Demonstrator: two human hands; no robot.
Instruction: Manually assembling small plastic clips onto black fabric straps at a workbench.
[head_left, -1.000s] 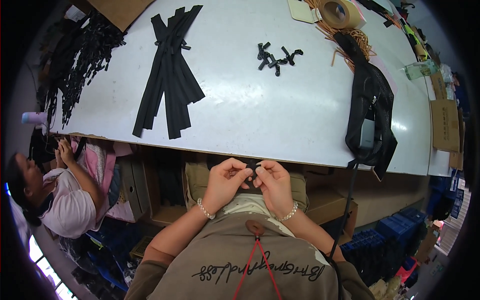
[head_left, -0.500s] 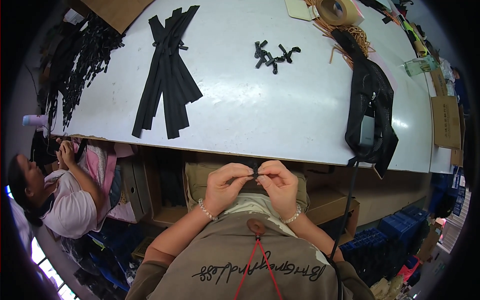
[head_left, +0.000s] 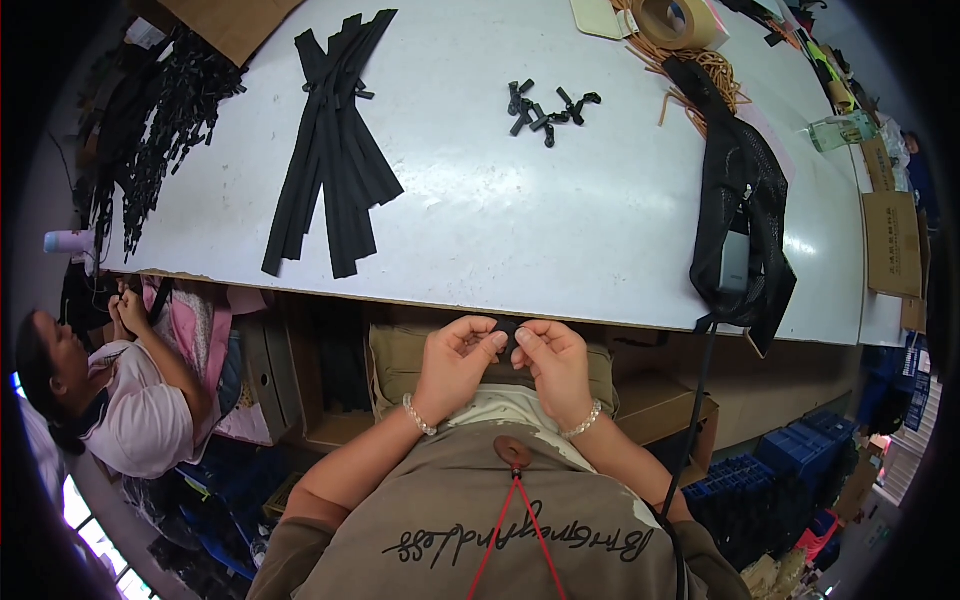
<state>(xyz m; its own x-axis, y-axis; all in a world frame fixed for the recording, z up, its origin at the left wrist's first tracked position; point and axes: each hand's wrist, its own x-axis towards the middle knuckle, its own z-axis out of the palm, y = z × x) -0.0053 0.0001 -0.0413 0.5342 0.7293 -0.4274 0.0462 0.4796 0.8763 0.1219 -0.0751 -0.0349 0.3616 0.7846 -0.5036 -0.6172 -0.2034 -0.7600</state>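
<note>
**One small black piece in hand, a bench of parts still waiting**

We pinch a small black piece (head_left: 506, 334) between the fingertips of both hands, just below the near edge of the white table (head_left: 500, 220). Our left hand (head_left: 455, 362) closes on it from nine o'clock, thumb and forefinger bent in tight; our right hand (head_left: 552, 362) meets it from three o'clock, fingertips almost touching the left's. The piece is too small and too covered for us to say what kind of fitting it is, or whether anything is joined to it.

Outward from the grip, at twelve o'clock on the tabletop, a loose cluster of small black fittings (head_left: 545, 106) lies untouched. At about eleven o'clock a fanned bundle of black strips (head_left: 333, 160) rests flat, well apart from our hands. Farther toward ten o'clock, a dark heap of tangled black pieces (head_left: 160, 120) spills over the table's left end. At two o'clock a black mesh bag (head_left: 745, 200) hangs over the near edge, with a roll of tape (head_left: 680, 20) beyond it.

We judge the work to be early or midway: one piece is being handled, while the fittings and strips on the table appear unworked. A seated person (head_left: 120, 400) works at eight o'clock.
</note>
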